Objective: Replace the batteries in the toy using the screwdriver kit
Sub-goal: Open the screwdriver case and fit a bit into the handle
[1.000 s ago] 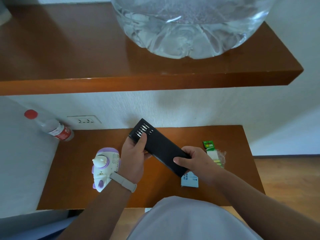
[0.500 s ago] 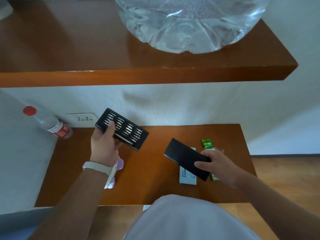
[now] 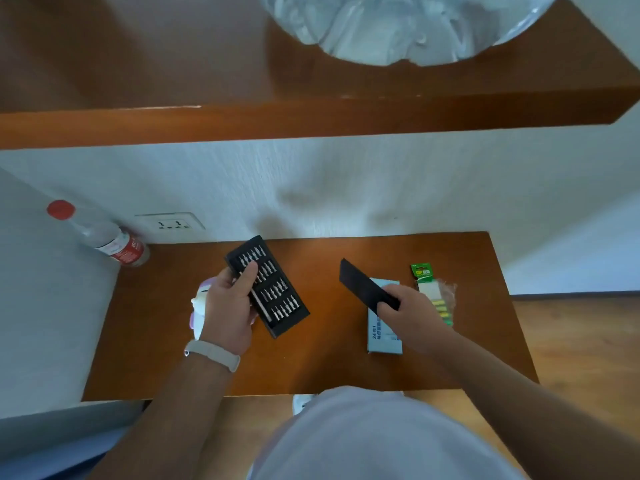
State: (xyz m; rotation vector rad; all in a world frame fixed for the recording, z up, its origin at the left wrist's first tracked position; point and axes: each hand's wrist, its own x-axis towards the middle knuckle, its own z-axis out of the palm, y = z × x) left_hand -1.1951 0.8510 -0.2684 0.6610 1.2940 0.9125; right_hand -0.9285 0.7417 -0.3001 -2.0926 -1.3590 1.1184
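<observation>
My left hand [image 3: 228,306] grips the black tray of screwdriver bits [image 3: 273,292], thumb across its rows, holding it just above the lower shelf. The white and purple toy [image 3: 198,306] lies behind that hand, mostly hidden. My right hand [image 3: 408,317] holds the black sleeve of the kit [image 3: 363,285] over the pale blue kit box [image 3: 382,337]. A green pack of batteries [image 3: 433,289] lies to the right of the box.
The lower wooden shelf [image 3: 311,368] carries everything. A plastic bottle with a red cap [image 3: 104,237] leans in the back left corner beside a wall socket [image 3: 169,223]. An upper shelf [image 3: 311,119] with a large water jug [image 3: 398,26] overhangs.
The tray has been pulled out of the black sleeve. My left hand has brought the tray back down toward the middle, and my right hand has carried the sleeve right, over the blue box.
</observation>
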